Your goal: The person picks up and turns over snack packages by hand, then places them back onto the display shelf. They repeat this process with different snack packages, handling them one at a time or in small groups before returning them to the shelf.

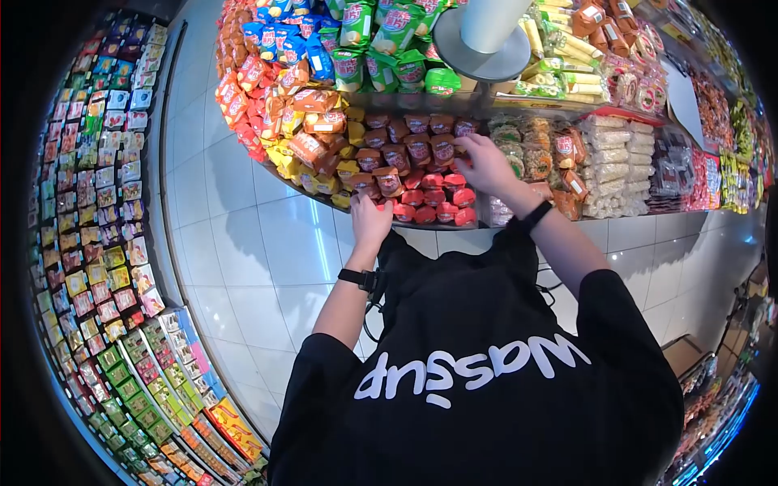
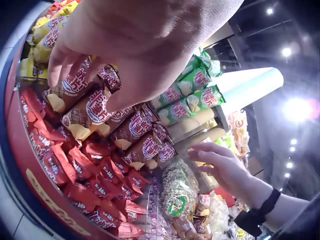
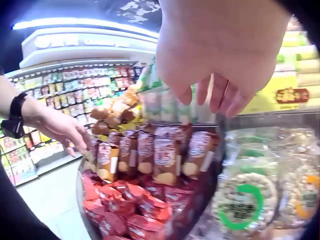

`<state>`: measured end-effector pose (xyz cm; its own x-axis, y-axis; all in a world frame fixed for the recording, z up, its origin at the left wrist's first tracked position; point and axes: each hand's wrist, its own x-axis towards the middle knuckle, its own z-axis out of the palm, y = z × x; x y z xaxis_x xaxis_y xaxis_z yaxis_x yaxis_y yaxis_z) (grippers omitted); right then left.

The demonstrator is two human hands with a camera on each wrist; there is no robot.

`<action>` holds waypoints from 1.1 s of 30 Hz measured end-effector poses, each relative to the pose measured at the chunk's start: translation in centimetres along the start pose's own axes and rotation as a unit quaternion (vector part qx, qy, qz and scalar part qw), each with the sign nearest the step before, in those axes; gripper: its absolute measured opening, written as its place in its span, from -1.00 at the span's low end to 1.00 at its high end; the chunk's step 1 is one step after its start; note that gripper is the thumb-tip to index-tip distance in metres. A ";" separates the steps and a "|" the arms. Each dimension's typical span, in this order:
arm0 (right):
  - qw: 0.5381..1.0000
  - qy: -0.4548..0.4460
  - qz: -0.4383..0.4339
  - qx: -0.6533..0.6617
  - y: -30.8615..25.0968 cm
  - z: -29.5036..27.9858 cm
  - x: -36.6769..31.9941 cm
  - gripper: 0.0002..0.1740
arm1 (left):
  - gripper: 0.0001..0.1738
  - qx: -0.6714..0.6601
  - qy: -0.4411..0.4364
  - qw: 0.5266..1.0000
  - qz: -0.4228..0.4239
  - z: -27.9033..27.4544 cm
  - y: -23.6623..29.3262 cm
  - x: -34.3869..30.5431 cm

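My left hand (image 1: pixel 371 220) is at the front left of a block of brown snack packets (image 1: pixel 417 147). In the left wrist view its thumb lies along the right edge of a brown snack packet (image 2: pixel 90 116), with the fingers curled at the other side. That packet stands forward of its neighbours. My right hand (image 1: pixel 488 164) is over the right end of the brown row. Seen from the right wrist, its fingers (image 3: pixel 232 100) hang loosely bent above the packets and hold nothing. Red packets (image 1: pixel 433 197) lie in front of the brown ones.
Yellow packets (image 1: pixel 308 176) and orange-brown packets (image 1: pixel 312 121) are piled on the left. Round puffed-grain packs (image 3: pixel 242 202) adjoin on the right, past a divider. Green packets (image 1: pixel 397 32) and a white post (image 1: pixel 490 28) stand behind. A stocked shelf (image 1: pixel 97 202) lines the far left.
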<state>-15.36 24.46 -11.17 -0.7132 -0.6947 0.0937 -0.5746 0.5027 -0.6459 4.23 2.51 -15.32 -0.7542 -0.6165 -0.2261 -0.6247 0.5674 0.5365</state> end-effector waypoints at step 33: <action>0.932 -0.154 0.018 0.326 -6.9 -4.1 -1.4 -0.44 | -0.50 -0.506 -0.330 0.780 -0.161 -9.0 2.3 -4.7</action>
<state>-12.03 24.07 -3.74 -0.5204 -0.8487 -0.0943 -0.1141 0.1785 -0.9773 8.18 1.78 -5.71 -0.7397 -0.0324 -0.6722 -0.5760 -0.4860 0.6573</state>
